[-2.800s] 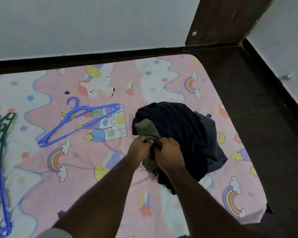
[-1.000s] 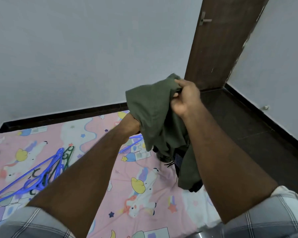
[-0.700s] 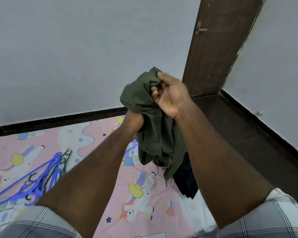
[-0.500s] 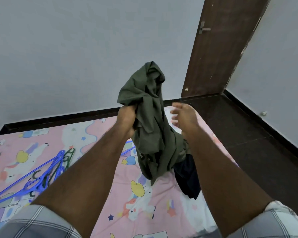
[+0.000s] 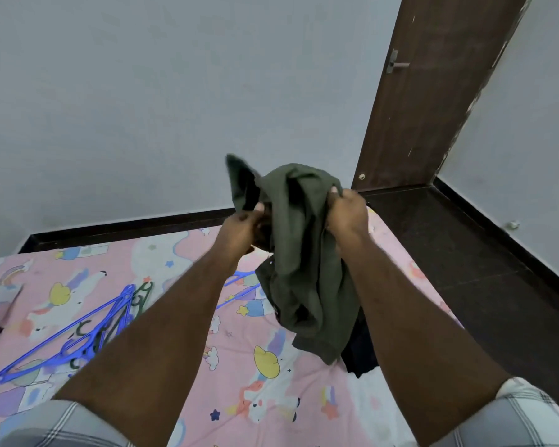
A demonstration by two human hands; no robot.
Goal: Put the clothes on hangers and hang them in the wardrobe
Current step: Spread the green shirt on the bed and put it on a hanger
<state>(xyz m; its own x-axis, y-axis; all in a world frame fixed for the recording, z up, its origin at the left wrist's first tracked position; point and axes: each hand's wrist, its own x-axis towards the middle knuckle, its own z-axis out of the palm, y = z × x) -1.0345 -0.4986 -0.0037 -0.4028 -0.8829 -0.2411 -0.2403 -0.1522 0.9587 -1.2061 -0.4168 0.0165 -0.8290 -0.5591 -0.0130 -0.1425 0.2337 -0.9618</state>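
Aloft above the pink bedsheet (image 5: 265, 398): olive-green garment (image 5: 299, 253), bunched, gripped by left hand (image 5: 244, 229) and right hand (image 5: 347, 214) at its upper folds. Nearby on the sheet, blue hangers (image 5: 78, 337), dark clothes (image 5: 360, 353).

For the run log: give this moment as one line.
stage: unfolding | left hand: grips shirt | right hand: grips shirt | hangers: on bed

Both arms are bare from the hands up to short sleeves (image 5: 530, 421) of a grey-and-white checked shirt, crossed with darker lines.
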